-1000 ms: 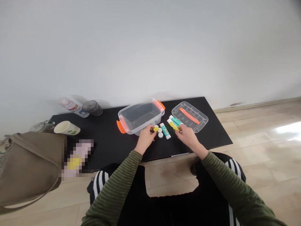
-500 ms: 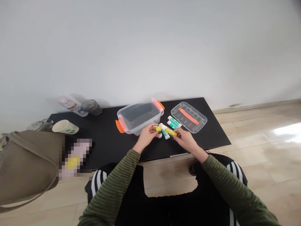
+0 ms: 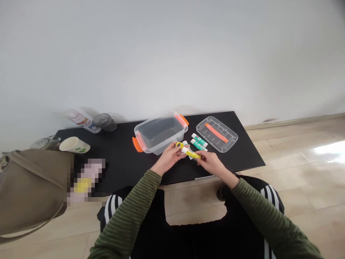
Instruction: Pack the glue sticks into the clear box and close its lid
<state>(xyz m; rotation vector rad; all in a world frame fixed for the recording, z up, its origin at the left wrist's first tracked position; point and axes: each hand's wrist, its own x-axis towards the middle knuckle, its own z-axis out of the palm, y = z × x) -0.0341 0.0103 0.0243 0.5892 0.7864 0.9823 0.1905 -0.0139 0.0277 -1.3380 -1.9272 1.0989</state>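
My right hand (image 3: 211,163) pinches the lower end of a yellow glue stick (image 3: 192,154), whose white end points up and left. My left hand (image 3: 168,158) holds a small yellow cap (image 3: 179,144) between thumb and finger, close to that white end. Two green-and-white glue sticks (image 3: 199,139) lie side by side on the black table, just beyond my right hand. Another white-and-green stick (image 3: 185,144) is partly hidden behind the yellow one. Left of these stands a clear plastic box (image 3: 159,145) without its lid, its orange latches folded outward.
The clear lid (image 3: 229,144) with an orange handle lies on the table (image 3: 248,154) at the right. At the left are a paper cup (image 3: 74,145), a dark glass (image 3: 105,123), a spray can (image 3: 82,120) and a brown bag (image 3: 35,190). A wall rises behind.
My left hand has turned, palm more upward, with the yellow cap in its fingers. The yellow glue stick has dipped slightly lower and shifted left in my right hand.
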